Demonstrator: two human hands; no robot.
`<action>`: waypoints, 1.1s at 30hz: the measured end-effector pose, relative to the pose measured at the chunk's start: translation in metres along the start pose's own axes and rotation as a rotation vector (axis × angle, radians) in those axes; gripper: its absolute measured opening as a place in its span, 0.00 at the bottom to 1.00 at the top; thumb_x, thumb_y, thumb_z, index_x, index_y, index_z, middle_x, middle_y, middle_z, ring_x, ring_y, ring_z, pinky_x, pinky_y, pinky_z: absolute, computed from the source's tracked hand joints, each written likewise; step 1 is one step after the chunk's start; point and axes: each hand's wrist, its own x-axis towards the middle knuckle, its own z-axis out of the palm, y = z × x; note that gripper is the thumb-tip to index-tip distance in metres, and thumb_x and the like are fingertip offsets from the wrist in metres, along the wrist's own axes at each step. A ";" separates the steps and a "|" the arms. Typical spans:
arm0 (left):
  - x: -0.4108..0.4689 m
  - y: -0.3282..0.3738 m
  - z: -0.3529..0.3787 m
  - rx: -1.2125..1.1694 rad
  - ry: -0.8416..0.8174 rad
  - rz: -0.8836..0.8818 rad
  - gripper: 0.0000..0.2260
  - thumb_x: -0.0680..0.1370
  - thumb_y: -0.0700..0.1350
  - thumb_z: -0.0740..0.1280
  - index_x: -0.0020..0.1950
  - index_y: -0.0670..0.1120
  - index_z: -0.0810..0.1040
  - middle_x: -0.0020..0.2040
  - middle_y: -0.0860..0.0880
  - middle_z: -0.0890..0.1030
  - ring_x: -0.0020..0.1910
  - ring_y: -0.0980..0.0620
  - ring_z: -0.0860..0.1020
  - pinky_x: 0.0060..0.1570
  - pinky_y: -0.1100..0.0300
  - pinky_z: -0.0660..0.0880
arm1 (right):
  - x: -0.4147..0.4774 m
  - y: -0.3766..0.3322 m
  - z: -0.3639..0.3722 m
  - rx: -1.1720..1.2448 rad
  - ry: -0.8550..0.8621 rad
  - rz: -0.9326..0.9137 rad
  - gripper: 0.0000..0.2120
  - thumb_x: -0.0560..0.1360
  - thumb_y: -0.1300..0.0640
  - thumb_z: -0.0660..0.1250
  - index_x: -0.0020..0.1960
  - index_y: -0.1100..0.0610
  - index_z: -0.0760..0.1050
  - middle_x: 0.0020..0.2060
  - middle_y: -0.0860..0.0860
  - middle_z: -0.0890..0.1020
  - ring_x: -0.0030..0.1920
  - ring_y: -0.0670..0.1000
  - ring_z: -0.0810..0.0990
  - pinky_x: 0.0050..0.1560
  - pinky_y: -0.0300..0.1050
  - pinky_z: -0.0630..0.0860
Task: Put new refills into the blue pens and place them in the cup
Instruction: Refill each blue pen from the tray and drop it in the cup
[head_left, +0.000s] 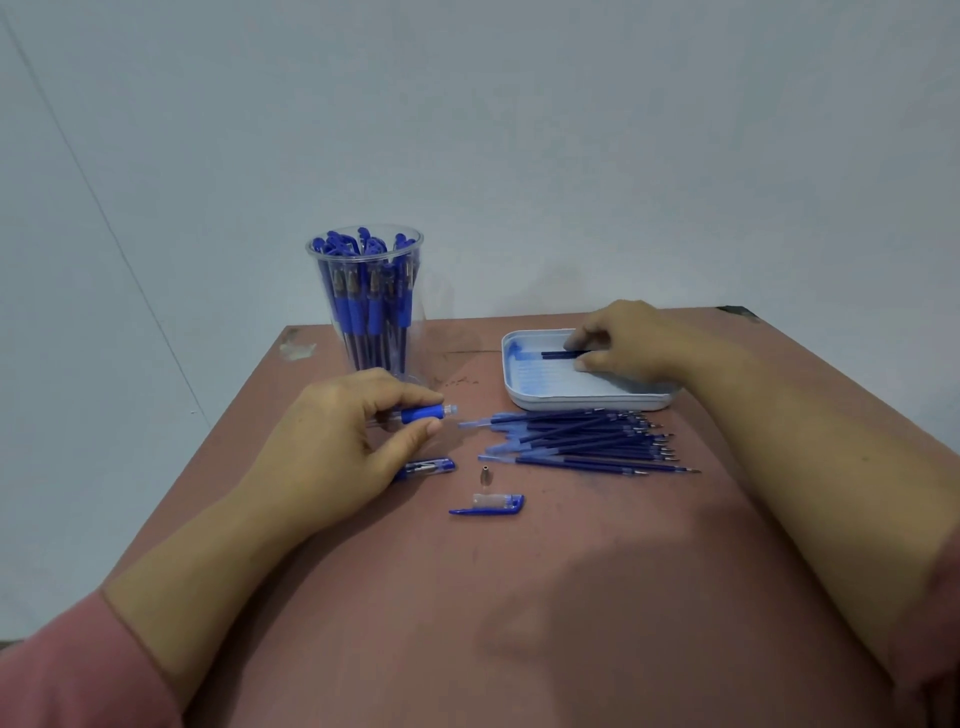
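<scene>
Front-left on the table (571, 597), pinched by thumb and forefinger of left hand (343, 431): blue pen barrel (426, 413), open end pointing right. Over in the white tray (587, 402), pinched by right hand (634, 343): one dark refill (558, 354). Just before the tray, heaped refills (587, 441); nearer, metal tip (484, 475), clipped cap (488, 505), another pen piece (428, 466). Behind left hand, clear cup (366, 301) packed with pens.

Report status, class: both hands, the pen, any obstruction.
Left hand grips pen barrel. Right hand pinches refill in tray. Cap, metal tip loose on table. Nothing blocks cup.
</scene>
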 end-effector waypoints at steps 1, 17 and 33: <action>0.000 0.000 0.000 0.001 -0.001 0.000 0.09 0.74 0.50 0.72 0.54 0.55 0.83 0.44 0.61 0.81 0.42 0.62 0.78 0.42 0.76 0.69 | 0.000 0.001 0.001 0.004 0.001 -0.005 0.10 0.74 0.54 0.71 0.55 0.50 0.81 0.49 0.45 0.81 0.46 0.44 0.77 0.45 0.36 0.70; 0.002 -0.001 -0.002 0.011 0.020 0.000 0.10 0.75 0.49 0.72 0.55 0.57 0.82 0.45 0.60 0.81 0.43 0.62 0.77 0.43 0.68 0.73 | 0.005 0.003 0.005 0.110 -0.048 -0.031 0.06 0.75 0.59 0.70 0.47 0.48 0.79 0.42 0.45 0.81 0.42 0.43 0.78 0.39 0.33 0.69; 0.001 0.000 -0.003 0.031 0.065 -0.030 0.10 0.75 0.49 0.72 0.55 0.55 0.82 0.43 0.60 0.81 0.44 0.62 0.77 0.43 0.72 0.71 | -0.063 -0.050 -0.018 0.134 0.091 -0.314 0.08 0.75 0.52 0.69 0.46 0.37 0.77 0.36 0.42 0.79 0.43 0.43 0.77 0.42 0.34 0.71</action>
